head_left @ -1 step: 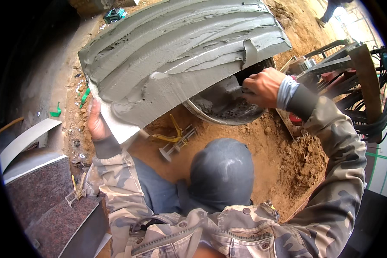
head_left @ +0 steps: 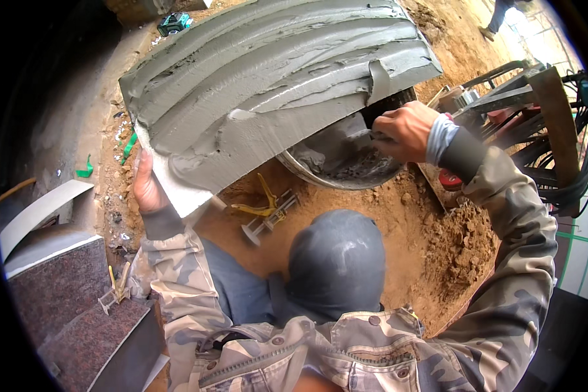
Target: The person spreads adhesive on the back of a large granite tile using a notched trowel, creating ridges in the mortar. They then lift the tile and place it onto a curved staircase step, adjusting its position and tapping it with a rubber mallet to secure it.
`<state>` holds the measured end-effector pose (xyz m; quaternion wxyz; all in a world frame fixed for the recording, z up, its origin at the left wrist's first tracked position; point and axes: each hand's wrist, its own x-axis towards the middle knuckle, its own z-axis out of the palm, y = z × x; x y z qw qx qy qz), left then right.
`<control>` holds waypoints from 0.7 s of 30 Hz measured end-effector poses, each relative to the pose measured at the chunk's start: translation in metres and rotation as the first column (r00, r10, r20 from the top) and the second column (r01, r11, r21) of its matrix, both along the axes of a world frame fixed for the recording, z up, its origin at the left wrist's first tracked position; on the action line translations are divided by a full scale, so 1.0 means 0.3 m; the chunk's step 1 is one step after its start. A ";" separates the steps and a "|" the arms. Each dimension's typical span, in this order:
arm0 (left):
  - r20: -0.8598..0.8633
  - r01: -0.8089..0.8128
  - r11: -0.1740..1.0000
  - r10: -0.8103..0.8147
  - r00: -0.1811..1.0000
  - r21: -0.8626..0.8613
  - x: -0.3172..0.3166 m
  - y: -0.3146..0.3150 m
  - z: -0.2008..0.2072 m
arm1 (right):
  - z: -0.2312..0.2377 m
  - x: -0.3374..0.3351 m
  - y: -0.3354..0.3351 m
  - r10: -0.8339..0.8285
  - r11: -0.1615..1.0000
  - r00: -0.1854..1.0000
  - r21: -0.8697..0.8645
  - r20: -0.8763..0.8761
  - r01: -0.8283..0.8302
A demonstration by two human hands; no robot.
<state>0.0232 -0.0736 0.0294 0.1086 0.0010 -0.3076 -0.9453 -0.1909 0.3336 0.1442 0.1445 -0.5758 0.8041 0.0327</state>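
A large slab (head_left: pixel 193 204) is tilted in front of me, its upper face spread with thick, ridged grey mortar (head_left: pixel 261 85). My left hand (head_left: pixel 148 184) is closed on the slab's near left corner, where a bare whitish strip shows; its other fingers are hidden beneath. Over a round bucket (head_left: pixel 333 185), partly under the slab's right edge, my right hand (head_left: pixel 405 134) is closed around a trowel (head_left: pixel 356 129). The trowel's grey blade is down inside the bucket, against wet mortar, and its handle is mostly covered by my fist.
Yellow-handled clamp tools (head_left: pixel 266 206) lie on the dirt by my knee. Reddish-brown stone blocks (head_left: pixel 59 281) stand at left, with another small yellow-handled tool (head_left: pixel 116 287) on them. A metal frame with black cables (head_left: pixel 555 130) is at right. A person's leg (head_left: pixel 500 18) shows far right.
My right hand has shifted very slightly to the right above the bucket. The slab and my left hand have stayed in place.
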 end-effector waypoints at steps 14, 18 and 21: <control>-0.050 0.010 0.997 -0.006 0.999 0.080 0.009 0.011 -0.008 | 0.364 -0.014 0.238 -0.274 0.912 0.958 -0.294 0.084 0.286; -0.003 -0.101 0.994 0.101 0.995 0.035 0.043 0.071 0.018 | 0.528 0.062 0.193 -0.423 0.755 0.906 -0.540 0.034 0.373; -0.022 -0.140 0.990 0.140 0.990 -0.009 0.059 0.124 0.009 | 0.401 0.071 0.153 -0.462 0.599 0.886 -0.752 -0.043 0.276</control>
